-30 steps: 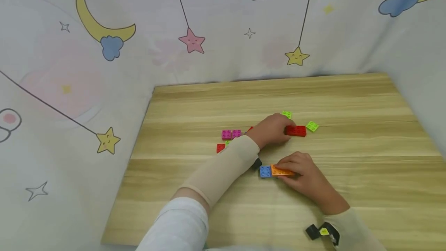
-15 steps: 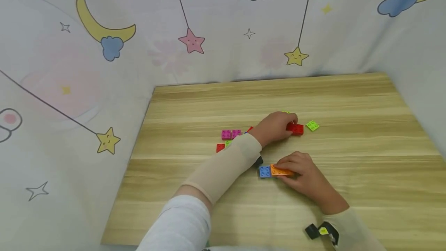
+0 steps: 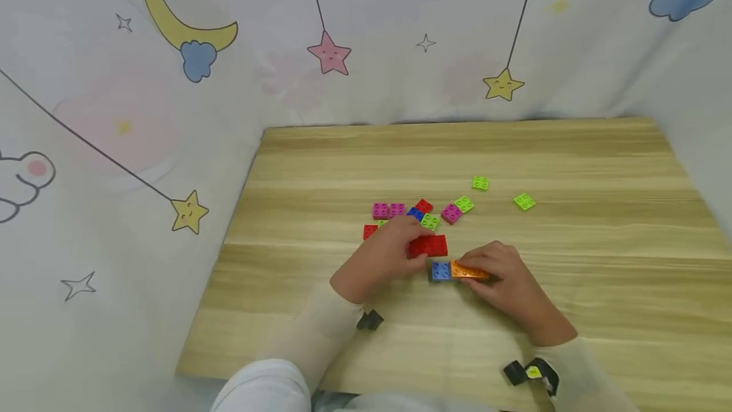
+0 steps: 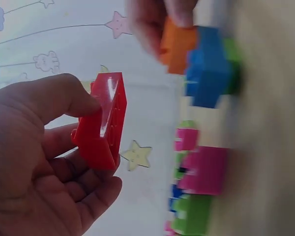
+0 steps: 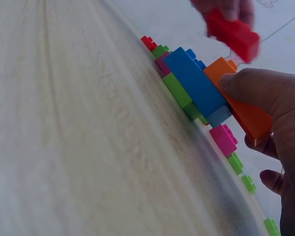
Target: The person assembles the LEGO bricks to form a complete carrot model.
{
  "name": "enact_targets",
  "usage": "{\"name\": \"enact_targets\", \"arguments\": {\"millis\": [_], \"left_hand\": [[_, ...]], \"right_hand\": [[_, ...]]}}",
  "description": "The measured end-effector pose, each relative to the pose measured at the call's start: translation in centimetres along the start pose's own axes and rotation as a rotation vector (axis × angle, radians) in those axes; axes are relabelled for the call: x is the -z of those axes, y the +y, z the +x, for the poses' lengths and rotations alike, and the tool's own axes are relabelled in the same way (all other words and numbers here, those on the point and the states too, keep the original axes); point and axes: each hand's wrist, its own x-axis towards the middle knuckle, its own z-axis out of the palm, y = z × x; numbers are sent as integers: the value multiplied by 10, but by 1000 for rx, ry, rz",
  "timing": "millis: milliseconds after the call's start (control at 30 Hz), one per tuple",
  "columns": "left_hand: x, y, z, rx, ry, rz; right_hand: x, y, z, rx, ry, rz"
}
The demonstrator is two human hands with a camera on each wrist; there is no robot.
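My left hand (image 3: 384, 256) pinches a long red building brick (image 3: 429, 246) between thumb and fingers. In the left wrist view this red brick (image 4: 105, 120) is tilted, held up off the table. My right hand (image 3: 503, 278) pinches an orange brick (image 3: 466, 269) by its sides. The orange brick sits offset on top of a blue brick (image 3: 440, 271), whose studs show at its left end. Below the blue brick (image 5: 196, 83), the right wrist view shows a green brick (image 5: 179, 93) close to the table. The red brick is just left of and beyond this stack.
Behind my left hand lie several small bricks: magenta (image 3: 380, 211), dark blue (image 3: 415, 213), red (image 3: 424, 206) and green (image 3: 430, 222). Farther right are a magenta brick (image 3: 451, 213) and green bricks (image 3: 480, 183), one apart (image 3: 523, 201). The wooden table (image 3: 600, 240) meets a patterned cloth (image 3: 377, 94) behind.
My left hand has come back toward me and left with the red brick, from near the far green bricks to beside the stack. My right hand stays on the orange brick. The head view shifted slightly.
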Motion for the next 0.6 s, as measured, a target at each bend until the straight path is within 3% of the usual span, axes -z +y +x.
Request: {"name": "enact_targets", "arguments": {"millis": [100,233,600], "left_hand": [[-15,-5,-14,27,-18,-18],[-28,-8,-14,1,-14,-35],[-39,-7,-13,-81,1,-62]], "right_hand": [[-1,-1,0,-12,4,8],[1,-1,2,-15,11,10],[1,-2,2,-50,-4,38]]}}
